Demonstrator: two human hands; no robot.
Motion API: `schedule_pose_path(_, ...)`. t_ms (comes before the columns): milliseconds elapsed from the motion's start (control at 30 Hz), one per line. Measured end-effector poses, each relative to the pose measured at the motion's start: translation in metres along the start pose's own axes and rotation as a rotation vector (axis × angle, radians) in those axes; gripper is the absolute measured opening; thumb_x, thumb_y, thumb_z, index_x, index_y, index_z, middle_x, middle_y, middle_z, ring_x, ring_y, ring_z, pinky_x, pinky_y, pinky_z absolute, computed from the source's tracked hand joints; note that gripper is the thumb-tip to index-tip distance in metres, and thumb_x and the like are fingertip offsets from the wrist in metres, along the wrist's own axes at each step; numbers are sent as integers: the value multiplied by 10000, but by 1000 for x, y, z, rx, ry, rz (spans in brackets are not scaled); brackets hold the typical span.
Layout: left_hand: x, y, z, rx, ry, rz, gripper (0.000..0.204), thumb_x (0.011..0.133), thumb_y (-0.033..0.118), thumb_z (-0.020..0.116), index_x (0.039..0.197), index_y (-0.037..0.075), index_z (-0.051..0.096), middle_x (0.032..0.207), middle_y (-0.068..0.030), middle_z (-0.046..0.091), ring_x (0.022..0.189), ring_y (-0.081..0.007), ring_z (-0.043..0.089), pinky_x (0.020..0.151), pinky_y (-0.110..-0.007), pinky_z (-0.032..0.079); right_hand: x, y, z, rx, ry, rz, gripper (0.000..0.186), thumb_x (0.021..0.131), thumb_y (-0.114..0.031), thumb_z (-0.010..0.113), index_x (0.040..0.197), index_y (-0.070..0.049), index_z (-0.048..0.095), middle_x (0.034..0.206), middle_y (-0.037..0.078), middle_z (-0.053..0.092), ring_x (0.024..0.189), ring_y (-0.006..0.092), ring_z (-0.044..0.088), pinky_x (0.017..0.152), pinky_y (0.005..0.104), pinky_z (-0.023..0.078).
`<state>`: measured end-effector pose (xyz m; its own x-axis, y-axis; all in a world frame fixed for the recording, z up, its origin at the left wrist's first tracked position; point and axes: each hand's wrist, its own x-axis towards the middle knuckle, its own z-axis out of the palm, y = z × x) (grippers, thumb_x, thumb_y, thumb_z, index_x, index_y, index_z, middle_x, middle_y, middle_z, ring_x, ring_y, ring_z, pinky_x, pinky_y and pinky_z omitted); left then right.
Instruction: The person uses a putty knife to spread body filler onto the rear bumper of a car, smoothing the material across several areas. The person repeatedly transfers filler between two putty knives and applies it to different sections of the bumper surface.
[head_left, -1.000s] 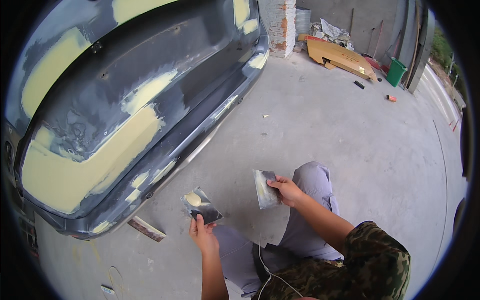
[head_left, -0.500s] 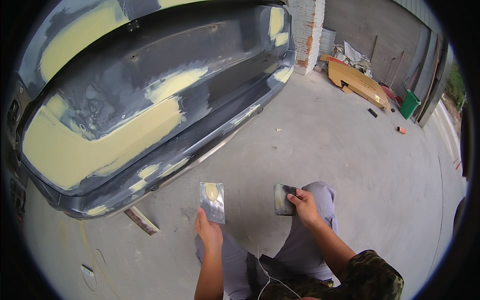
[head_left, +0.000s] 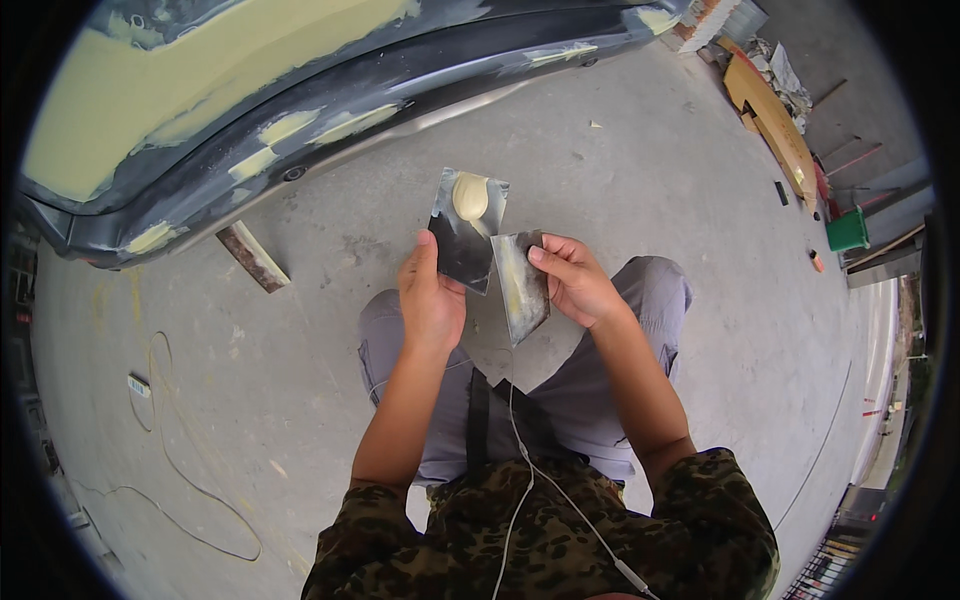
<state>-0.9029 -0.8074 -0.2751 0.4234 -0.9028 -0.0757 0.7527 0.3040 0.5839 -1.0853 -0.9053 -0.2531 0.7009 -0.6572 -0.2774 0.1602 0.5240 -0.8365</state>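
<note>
1. Left hand (head_left: 432, 302) pinches a dark spreader plate (head_left: 458, 248) by its left edge, long axis pointing away.
2. Cream putty (head_left: 469, 197) sits near its far edge, nearer the left hand.
3. Right hand (head_left: 578, 287) grips a paler scraper (head_left: 519, 285), far-left corner at the plate's right edge; contact unclear.

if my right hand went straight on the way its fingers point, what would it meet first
Beyond the metal plate it holds, your right hand would probably meet the darker plate in your left hand, the one with cream paste; their edges meet in view, but any depth gap is unclear.
</note>
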Motion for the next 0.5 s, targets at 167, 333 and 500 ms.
schedule_pose_path(167, -5, 4, 0, 11, 133, 45, 409, 1087, 347, 499, 1169, -29, 636, 1152, -80, 679, 1039, -153, 661, 906, -314, 536, -2, 24, -35, -444, 158, 154, 158, 1007, -162, 649, 1059, -27, 714, 922, -30, 695, 849, 43, 599, 755, 235, 494)
schedule_pose_path(333, 0, 3, -16, 118, 102, 112, 396, 1089, 327, 502, 1190, -34, 630, 1165, -68, 657, 1074, -141, 627, 955, -327, 503, -15, 14, -40, -387, 365, -143, 172, 1019, -146, 626, 956, 3, 684, 842, -42, 638, 754, 43, 526, 675, 243, 457)
schedule_pose_path(500, -1, -5, -17, 106, 173, 128, 399, 1091, 323, 498, 1194, -39, 630, 1169, -68, 661, 1059, -139, 624, 952, -323, 496, -9, -9, 15, -765, 401, -574, 161, 989, -66, 636, 1067, 46, 720, 938, 31, 695, 750, 83, 569, 697, 229, 465)
